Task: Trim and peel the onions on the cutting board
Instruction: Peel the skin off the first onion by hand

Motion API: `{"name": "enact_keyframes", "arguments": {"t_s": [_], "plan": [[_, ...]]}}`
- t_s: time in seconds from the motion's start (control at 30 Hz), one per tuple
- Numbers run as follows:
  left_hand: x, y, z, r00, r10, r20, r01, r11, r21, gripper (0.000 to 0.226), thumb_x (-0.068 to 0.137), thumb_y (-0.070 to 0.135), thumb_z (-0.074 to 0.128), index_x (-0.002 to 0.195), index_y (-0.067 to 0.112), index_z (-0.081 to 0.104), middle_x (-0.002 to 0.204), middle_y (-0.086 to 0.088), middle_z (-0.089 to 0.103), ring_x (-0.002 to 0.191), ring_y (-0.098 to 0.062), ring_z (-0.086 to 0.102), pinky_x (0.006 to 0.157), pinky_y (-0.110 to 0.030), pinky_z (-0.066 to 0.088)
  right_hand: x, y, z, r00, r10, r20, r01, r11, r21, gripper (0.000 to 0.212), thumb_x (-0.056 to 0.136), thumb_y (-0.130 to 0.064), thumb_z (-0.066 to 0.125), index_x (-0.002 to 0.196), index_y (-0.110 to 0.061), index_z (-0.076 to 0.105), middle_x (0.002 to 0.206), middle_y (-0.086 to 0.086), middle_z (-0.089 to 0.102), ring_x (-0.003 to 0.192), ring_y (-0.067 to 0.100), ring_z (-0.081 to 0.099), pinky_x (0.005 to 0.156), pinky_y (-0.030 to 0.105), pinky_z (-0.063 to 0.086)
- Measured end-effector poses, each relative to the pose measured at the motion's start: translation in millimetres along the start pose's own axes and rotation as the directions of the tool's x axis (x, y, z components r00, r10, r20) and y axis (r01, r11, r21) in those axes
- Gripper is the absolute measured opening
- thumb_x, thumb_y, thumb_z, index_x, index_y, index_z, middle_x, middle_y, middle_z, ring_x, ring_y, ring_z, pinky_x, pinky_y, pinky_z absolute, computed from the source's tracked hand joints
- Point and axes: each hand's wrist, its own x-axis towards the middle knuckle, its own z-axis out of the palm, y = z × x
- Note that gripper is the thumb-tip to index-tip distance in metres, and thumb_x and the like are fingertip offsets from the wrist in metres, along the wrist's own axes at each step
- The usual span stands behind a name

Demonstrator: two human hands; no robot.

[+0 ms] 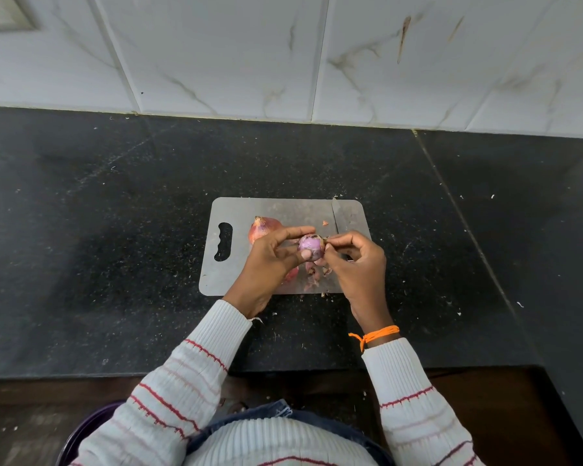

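Left hand (276,253) grips the peeled onion (311,247) just above the cutting board (283,210), thumb and fingers curled round it, likely to steady it while the right hand (354,260) pinches skin at its top end, knife (340,216) tucked in the same hand, blade pointing away. Onions seen: two for sure, the held one plus one unpeeled onion (263,227) on the board behind the left hand; a reddish bit under the hand, cannot tell. Peel scraps (317,272) lie under the hands. One knife, one board.
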Motion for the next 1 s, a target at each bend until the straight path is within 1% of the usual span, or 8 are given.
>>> {"name": "enact_keyframes", "arguments": {"t_s": [0.13, 0.23, 0.3, 0.47, 0.67, 0.77, 0.87, 1.0], "plan": [[1.0, 0.6, 1.0, 1.0, -0.002, -0.007, 0.002, 1.0, -0.015, 0.035, 0.084, -0.009, 0.058, 0.114, 0.008, 0.061, 0.105, -0.006, 0.07, 0.095, -0.02, 0.069, 0.086, -0.028, 0.055, 0.1, -2.6, -1.5, 0.999, 0.042, -0.009, -0.041, 0.997, 0.058, 0.011, 0.083, -0.004, 0.066, 0.083, -0.015, 0.068, 0.079, -0.005, 0.068, 0.077, 0.004, 0.066, 0.067, 0.018, 0.054], [0.9, 1.1, 2.6, 1.0, 0.01, -0.022, -0.01, 1.0, 0.005, 0.034, 0.083, -0.01, 0.059, 0.113, 0.007, 0.061, 0.1, -0.001, 0.07, 0.089, -0.014, 0.069, 0.08, -0.023, 0.055, -1.1, -5.1, 0.2, 0.998, 0.07, -0.004, -0.069, 0.991, 0.11, 0.005, 0.083, -0.009, 0.068, 0.086, -0.012, 0.069, 0.082, 0.002, 0.07, 0.078, 0.011, 0.068, 0.069, 0.022, 0.056], [0.8, 1.1, 2.9, 1.0, 0.01, -0.023, -0.01, 1.0, 0.016, 0.035, 0.083, -0.009, 0.06, 0.113, 0.007, 0.061, 0.1, -0.001, 0.07, 0.089, -0.013, 0.069, 0.078, -0.023, 0.055, -1.0, -4.8, 0.8, 0.998, 0.062, -0.006, -0.061, 0.995, 0.079, 0.006, 0.081, -0.009, 0.07, 0.086, -0.012, 0.069, 0.081, -0.001, 0.07, 0.078, 0.009, 0.067, 0.07, 0.022, 0.056], [1.2, 1.3, 1.8, 1.0, 0.007, -0.019, -0.007, 0.999, 0.037, 0.035, 0.083, -0.01, 0.06, 0.114, 0.005, 0.061, 0.1, -0.001, 0.07, 0.087, -0.014, 0.069, 0.079, -0.024, 0.056, 1.8, -1.4, -1.3, 1.0, 0.01, 0.005, -0.01, 1.0, 0.027, 0.005, 0.079, -0.008, 0.072, 0.082, -0.011, 0.069, 0.078, -0.002, 0.069, 0.075, 0.008, 0.065, 0.069, 0.021, 0.054], [0.9, 0.3, 3.1, 1.0, 0.01, -0.01, -0.009, 0.998, 0.066, 0.036, 0.08, -0.009, 0.063, 0.114, 0.004, 0.06, 0.108, -0.009, 0.067, 0.088, -0.013, 0.069, 0.082, -0.026, 0.056, 4.2, 3.6, -0.7, 0.999, -0.038, -0.018, 0.037, 0.998, -0.053, 0.005, 0.077, -0.003, 0.07, 0.08, -0.008, 0.07, 0.073, -0.002, 0.067, 0.07, 0.009, 0.065, 0.065, 0.024, 0.055], [1.6, 0.4, 3.9, 1.0, 0.006, -0.028, -0.005, 0.998, 0.059, 0.036, 0.081, -0.007, 0.063, 0.115, 0.004, 0.06, 0.104, -0.004, 0.068, 0.087, -0.011, 0.069, 0.081, -0.025, 0.056, 3.8, 4.0, -0.7, 0.998, 0.06, -0.008, -0.06, 0.998, 0.036, 0.009, 0.083, -0.003, 0.064, 0.084, -0.01, 0.07, 0.077, -0.001, 0.07, 0.074, 0.008, 0.067, 0.068, 0.024, 0.056], [2.5, 0.3, 3.0, 0.999, 0.002, -0.049, 0.0, 0.999, 0.049, 0.035, 0.082, -0.005, 0.063, 0.115, 0.005, 0.06, 0.103, -0.001, 0.068, 0.087, -0.008, 0.068, 0.081, -0.023, 0.055, 2.2, 2.6, 0.3, 0.986, 0.166, 0.02, -0.167, 0.964, 0.207, 0.017, 0.091, -0.005, 0.054, 0.087, -0.012, 0.069, 0.085, 0.008, 0.072, 0.081, 0.019, 0.07, 0.073, 0.033, 0.058], [1.8, -0.3, 3.4, 0.998, -0.002, -0.056, 0.004, 0.999, 0.041, 0.036, 0.081, -0.007, 0.063, 0.116, 0.004, 0.06, 0.1, 0.001, 0.068, 0.086, -0.011, 0.069, 0.081, -0.024, 0.056, -0.7, -0.6, 1.9, 0.994, 0.107, 0.024, -0.11, 0.984, 0.143, 0.003, 0.085, -0.015, 0.068, 0.085, -0.019, 0.067, 0.083, 0.004, 0.071, 0.079, 0.017, 0.07, 0.07, 0.03, 0.057]]}}
